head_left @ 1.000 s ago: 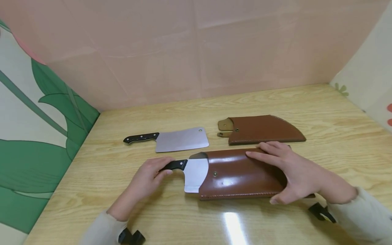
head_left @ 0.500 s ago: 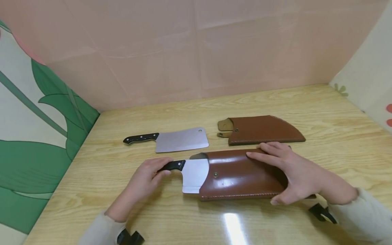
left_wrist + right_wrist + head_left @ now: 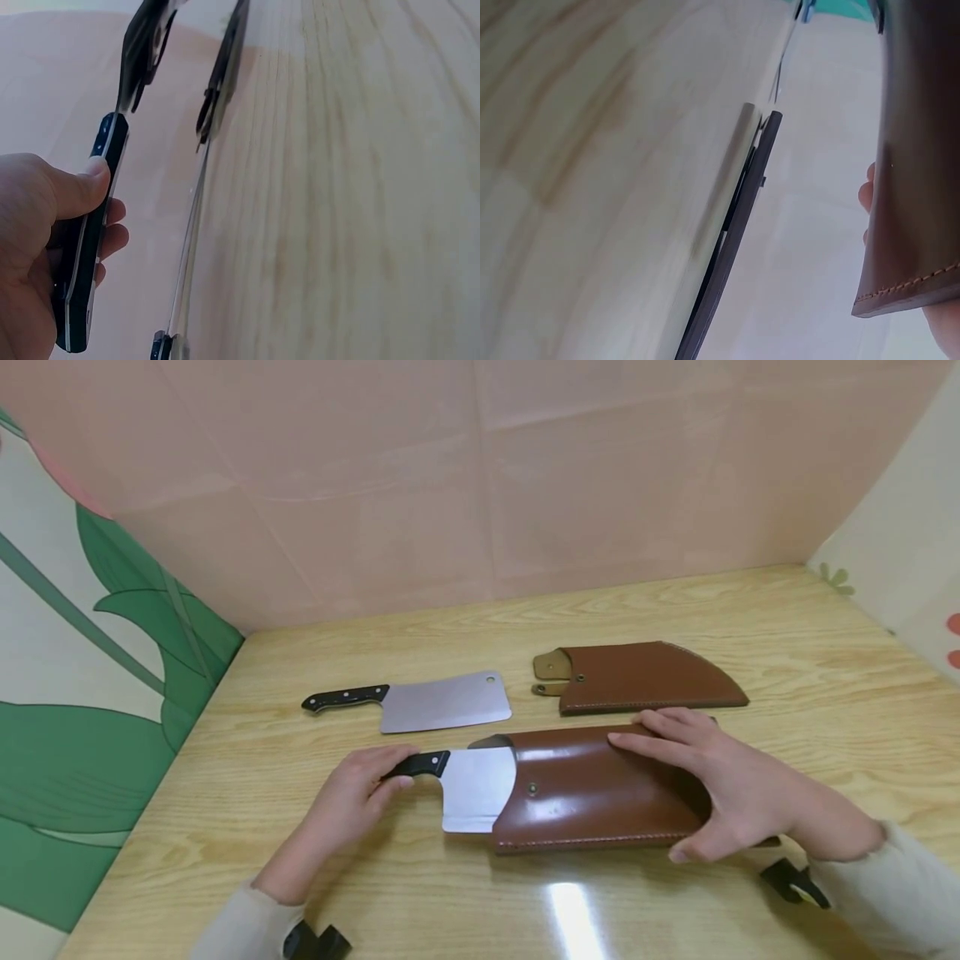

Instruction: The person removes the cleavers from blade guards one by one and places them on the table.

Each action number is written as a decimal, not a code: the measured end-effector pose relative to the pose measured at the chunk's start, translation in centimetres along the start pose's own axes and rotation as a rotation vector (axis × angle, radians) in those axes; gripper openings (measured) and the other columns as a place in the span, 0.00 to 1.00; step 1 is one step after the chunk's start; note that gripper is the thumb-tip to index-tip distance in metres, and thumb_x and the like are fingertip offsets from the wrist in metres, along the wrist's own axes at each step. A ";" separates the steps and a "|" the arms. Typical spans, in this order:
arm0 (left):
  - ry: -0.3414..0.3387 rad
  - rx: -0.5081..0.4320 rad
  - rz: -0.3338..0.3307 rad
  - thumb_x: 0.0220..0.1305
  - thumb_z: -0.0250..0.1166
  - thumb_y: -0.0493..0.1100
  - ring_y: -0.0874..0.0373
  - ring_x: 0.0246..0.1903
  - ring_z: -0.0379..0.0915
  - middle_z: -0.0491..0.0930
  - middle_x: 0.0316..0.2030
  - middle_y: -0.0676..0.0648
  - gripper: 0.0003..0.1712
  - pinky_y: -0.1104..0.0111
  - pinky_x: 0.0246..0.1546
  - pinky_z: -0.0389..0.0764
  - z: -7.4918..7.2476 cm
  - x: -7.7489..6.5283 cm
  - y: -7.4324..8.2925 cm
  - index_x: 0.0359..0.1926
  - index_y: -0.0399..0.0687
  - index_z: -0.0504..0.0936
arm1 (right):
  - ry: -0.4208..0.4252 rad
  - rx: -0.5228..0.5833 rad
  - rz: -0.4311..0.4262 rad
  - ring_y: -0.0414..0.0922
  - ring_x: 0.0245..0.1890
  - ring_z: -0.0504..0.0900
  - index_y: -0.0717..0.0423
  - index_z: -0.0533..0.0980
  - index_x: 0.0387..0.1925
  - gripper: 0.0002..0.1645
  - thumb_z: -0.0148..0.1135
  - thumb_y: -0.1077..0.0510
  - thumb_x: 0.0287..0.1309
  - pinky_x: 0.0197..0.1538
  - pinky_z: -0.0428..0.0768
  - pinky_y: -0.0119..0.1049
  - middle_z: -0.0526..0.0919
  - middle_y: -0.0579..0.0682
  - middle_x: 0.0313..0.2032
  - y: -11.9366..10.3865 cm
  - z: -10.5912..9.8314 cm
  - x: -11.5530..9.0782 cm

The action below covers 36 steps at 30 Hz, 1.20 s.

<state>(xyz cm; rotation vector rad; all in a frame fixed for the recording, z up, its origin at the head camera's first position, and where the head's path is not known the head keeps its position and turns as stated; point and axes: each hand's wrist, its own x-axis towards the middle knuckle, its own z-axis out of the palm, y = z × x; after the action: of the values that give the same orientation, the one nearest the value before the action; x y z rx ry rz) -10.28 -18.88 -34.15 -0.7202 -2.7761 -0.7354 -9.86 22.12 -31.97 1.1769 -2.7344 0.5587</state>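
My left hand [image 3: 352, 793] grips the black riveted handle [image 3: 94, 217] of a cleaver, thumb along one side and fingers round the other. Part of the cleaver's blade [image 3: 476, 793] shows; the rest is hidden inside a glossy brown leather sheath [image 3: 585, 793]. Around the far end of that sheath my right hand [image 3: 727, 785] holds on, thumb at the near stitched edge and fingers over the far edge. In the right wrist view the stitched sheath [image 3: 922, 165] has fingertips [image 3: 866, 196] showing behind it.
A second cleaver [image 3: 446, 702] with a black handle lies flat behind the held one. To its right lies another brown leather sheath [image 3: 645, 677], its tan strap ends [image 3: 551, 666] pointing left. A pink sheet [image 3: 480, 485] stands behind the wooden table [image 3: 225, 810].
My left hand has drawn slightly to the left with the cleaver, so a little more blade shows. My right hand and the sheath have shifted slightly right.
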 end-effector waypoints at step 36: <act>-0.021 -0.011 -0.021 0.59 0.63 0.38 0.46 0.52 0.74 0.79 0.51 0.42 0.20 0.50 0.53 0.72 -1.3 -0.8 -1.1 0.54 0.41 0.77 | 0.024 0.040 0.016 0.69 0.59 0.59 0.38 0.62 0.66 0.65 0.78 0.36 0.16 0.41 0.66 0.74 0.62 0.70 0.62 0.9 -0.6 -1.0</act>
<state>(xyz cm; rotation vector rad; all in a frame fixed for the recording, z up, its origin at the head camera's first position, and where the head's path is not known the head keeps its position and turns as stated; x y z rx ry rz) -10.09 -20.63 -33.72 -0.7061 -2.8043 -0.7514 -9.85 23.54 -31.94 1.1500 -2.7275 0.6276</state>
